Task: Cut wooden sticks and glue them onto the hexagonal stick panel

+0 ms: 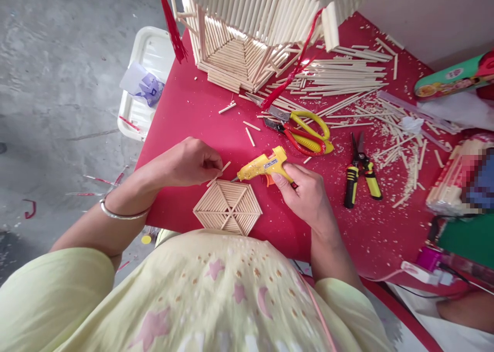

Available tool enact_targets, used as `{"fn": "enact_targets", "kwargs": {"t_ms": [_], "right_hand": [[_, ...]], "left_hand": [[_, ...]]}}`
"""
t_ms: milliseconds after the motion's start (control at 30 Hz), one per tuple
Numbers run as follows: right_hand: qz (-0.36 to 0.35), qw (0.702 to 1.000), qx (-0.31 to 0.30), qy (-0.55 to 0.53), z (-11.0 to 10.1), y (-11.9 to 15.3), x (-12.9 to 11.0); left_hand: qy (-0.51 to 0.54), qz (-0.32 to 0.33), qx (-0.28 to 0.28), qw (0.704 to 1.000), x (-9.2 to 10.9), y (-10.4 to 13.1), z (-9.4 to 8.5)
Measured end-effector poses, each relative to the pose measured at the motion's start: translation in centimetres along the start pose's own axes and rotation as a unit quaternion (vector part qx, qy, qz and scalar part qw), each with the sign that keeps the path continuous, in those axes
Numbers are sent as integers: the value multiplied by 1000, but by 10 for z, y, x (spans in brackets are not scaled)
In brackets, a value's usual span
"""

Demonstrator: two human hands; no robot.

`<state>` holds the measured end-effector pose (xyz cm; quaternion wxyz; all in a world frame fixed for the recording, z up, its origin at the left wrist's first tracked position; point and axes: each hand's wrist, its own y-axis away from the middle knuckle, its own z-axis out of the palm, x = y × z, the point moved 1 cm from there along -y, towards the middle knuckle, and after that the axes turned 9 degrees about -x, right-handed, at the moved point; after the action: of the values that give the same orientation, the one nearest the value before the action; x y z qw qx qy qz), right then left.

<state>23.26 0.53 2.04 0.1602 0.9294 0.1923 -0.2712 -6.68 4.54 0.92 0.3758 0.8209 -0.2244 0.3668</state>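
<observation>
No legible lettering: marks on the yellow glue gun [259, 168] and green package [453, 77] too small.

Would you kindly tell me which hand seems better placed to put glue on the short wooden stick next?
Probably the right: the right hand grips the yellow glue gun, its nozzle near the short wooden stick, while the left hand is occupied pinching that stick.

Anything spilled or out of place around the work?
Yes: short stick offcuts lie scattered on the red table, haphazard beside the more aligned stick pile. Red-and-white scraps litter the floor at left. The hexagonal panel shows no obvious damage.
</observation>
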Motion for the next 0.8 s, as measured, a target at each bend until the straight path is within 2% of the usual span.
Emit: {"fn": "enact_targets", "kwargs": {"t_ms": [400, 600, 800], "right_hand": [[-7, 1000, 8, 4, 11, -3, -8], [-13, 1000, 16, -13, 18, -6, -12], [-13, 999, 30, -11, 23, -6, -14]], "left_hand": [[10, -7, -3, 1000, 0, 1, 0], [52, -28, -25, 998, -1, 4, -2], [40, -39, -43, 997, -3, 7, -7]]}}
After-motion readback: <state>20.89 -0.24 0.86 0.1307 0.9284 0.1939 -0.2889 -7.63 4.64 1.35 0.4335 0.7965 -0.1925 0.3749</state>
